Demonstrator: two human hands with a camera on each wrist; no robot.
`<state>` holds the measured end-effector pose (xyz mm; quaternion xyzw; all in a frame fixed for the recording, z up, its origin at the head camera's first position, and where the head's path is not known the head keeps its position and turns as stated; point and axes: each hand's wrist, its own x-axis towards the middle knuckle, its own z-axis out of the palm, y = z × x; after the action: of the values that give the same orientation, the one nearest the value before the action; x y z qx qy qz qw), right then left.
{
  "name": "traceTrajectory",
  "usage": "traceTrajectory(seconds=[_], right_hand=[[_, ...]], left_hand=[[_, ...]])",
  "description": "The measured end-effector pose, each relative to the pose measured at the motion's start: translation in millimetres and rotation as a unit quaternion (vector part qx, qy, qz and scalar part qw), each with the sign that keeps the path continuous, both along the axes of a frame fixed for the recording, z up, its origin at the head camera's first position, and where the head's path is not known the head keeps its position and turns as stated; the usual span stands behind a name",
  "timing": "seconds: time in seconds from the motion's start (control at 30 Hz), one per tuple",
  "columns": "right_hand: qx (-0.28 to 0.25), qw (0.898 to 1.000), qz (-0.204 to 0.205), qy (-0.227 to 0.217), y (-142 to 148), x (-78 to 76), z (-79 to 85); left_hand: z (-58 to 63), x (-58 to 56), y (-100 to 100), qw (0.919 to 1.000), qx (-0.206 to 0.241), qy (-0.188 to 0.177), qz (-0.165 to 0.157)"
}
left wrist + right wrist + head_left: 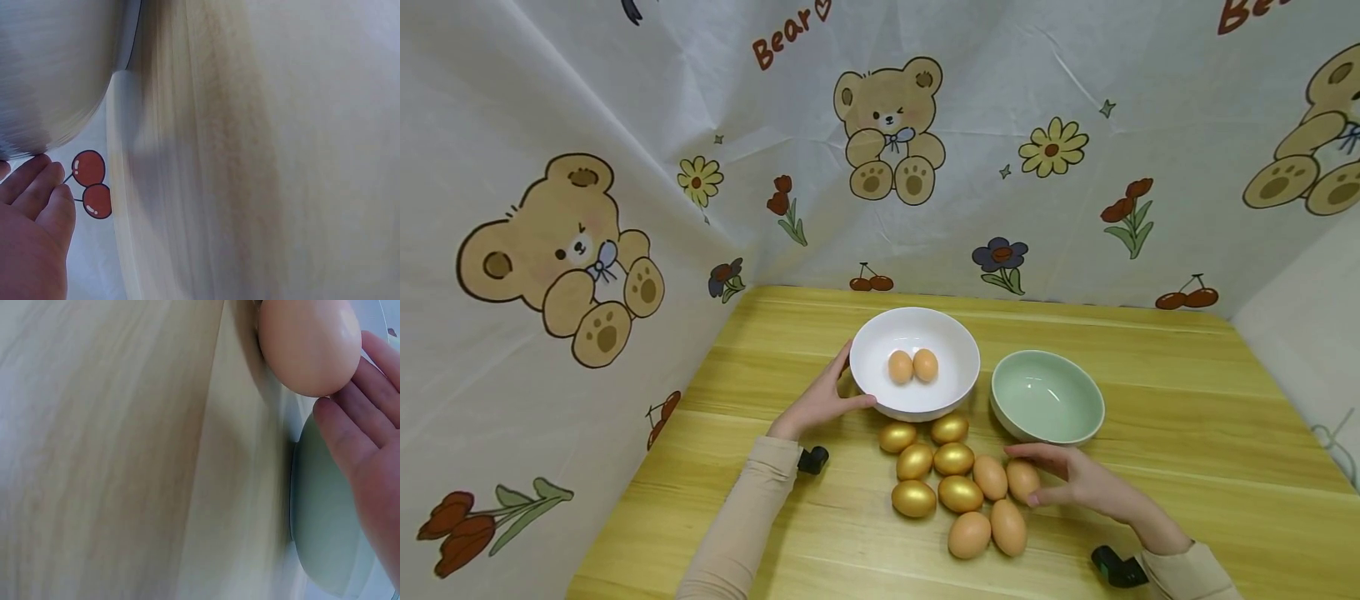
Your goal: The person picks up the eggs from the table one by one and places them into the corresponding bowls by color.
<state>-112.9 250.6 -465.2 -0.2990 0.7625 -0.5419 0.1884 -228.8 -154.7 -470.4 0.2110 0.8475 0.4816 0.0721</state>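
A white bowl (915, 400) holds two brown eggs (913, 367). My left hand (820, 400) rests on its left side, thumb near the front rim and fingers along the wall; the left wrist view shows those fingers fairly straight against the bowl. With thumb and fingertips, my right hand (1093, 483) takes a brown egg (1022, 481) at the right of the group; the egg (310, 347) meets the fingers in the right wrist view, where the thumb is hidden. Three other brown eggs (1008, 528) lie beside it on the wooden table (827, 533).
Several golden eggs (914, 498) lie in front of the white bowl, left of the brown ones. Behind the right hand stands a green bowl (1047, 400) with nothing in it. A bear-print cloth (985, 225) hangs along the table's back and left edges.
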Motion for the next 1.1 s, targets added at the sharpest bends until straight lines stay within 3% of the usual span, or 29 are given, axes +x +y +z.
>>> traceTrajectory(seconds=[0.73, 0.93, 1.1], right_hand=[[0.005, 0.999, 0.016, 0.028, 3.8, 2.1, -5.1], [0.014, 0.999, 0.004, 0.044, 3.6, 1.1, -7.5], [0.024, 0.999, -0.008, 0.029, 3.6, 1.3, -8.4]], left_hand=[[-0.1, 1.1, 0.7, 1.0000, 0.007, 0.006, -0.002], [0.4, 1.5, 0.8, 0.9999, 0.009, 0.010, -0.005], [-0.2, 1.4, 0.5, 1.0000, 0.003, 0.006, -0.003]])
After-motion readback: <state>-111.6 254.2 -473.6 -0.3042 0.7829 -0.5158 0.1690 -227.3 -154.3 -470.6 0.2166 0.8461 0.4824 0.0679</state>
